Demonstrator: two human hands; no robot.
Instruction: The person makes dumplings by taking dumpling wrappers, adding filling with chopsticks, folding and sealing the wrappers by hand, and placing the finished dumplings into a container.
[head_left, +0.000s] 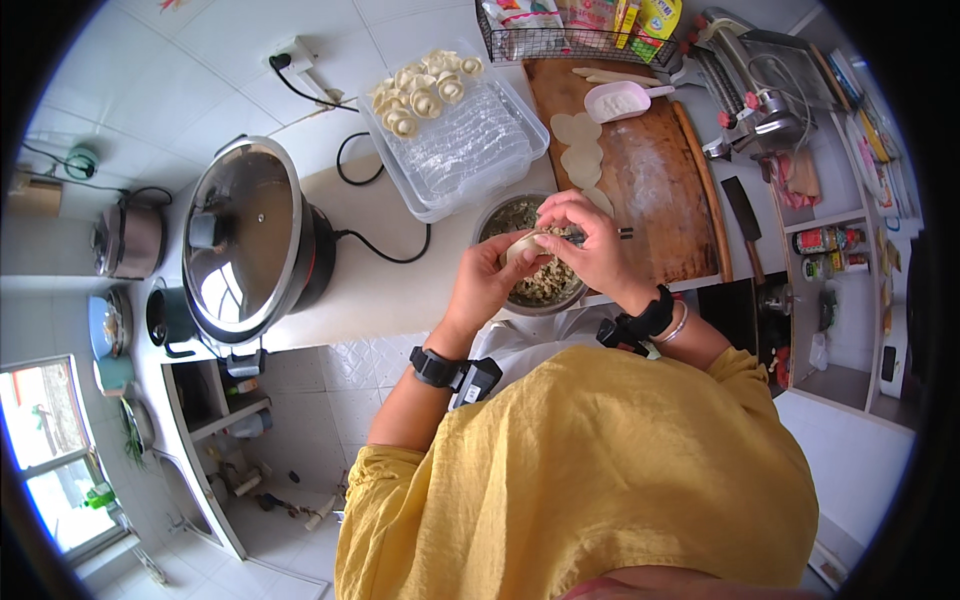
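Note:
A folded dumpling is pinched between the fingertips of my left hand and my right hand. Both thumbs press its near edge. Below them stands a metal bowl of chopped filling, partly covered by my hands. Dark chopstick ends stick out past my right fingers. Round dough wrappers lie in an overlapping row on the wooden board, the nearest partly behind my right hand. Shaped dumplings sit at the far end of a floured plastic tray.
A pink scoop of flour and a rolling pin rest on the board. Right of it are a cleaver and a pasta machine. A lidded electric pot stands left, its black cord crossing the counter. Behind is a wire basket.

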